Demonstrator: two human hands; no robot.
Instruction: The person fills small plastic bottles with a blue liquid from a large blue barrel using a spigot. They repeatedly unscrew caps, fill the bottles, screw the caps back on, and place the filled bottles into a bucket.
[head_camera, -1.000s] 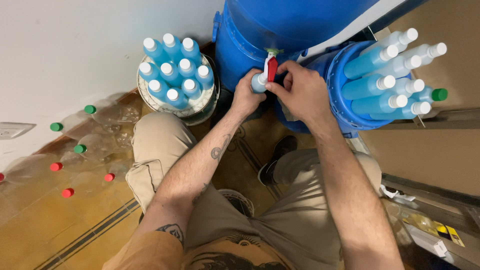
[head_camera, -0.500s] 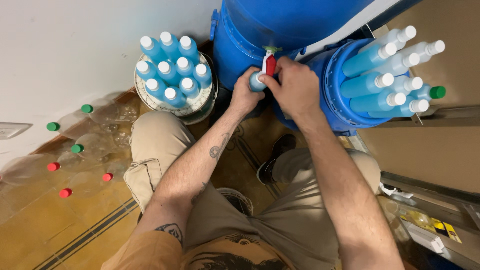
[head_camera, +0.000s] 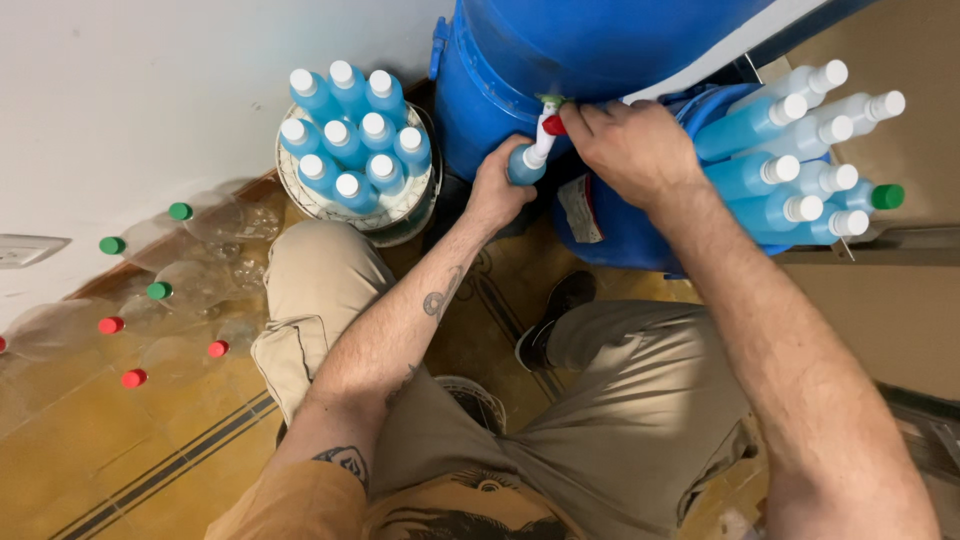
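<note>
Left hand (head_camera: 493, 193): wrapped around a blue bottle (head_camera: 524, 165), holding it under the tap.
Right hand (head_camera: 628, 143): fingers closed on the red-handled tap (head_camera: 549, 122).
Barrel (head_camera: 560, 60): blue, standing just behind both hands.
Bucket (head_camera: 400, 212): left of the barrel, packed with upright white-capped bottles (head_camera: 350, 128).
Floor: empty clear bottles (head_camera: 170, 290) lay by the wall.

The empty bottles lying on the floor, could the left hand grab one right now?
Probably not straight away: the left hand is busy holding a bottle under the barrel's tap. The empty bottles lie open beside the knee, nothing blocking them.
</note>
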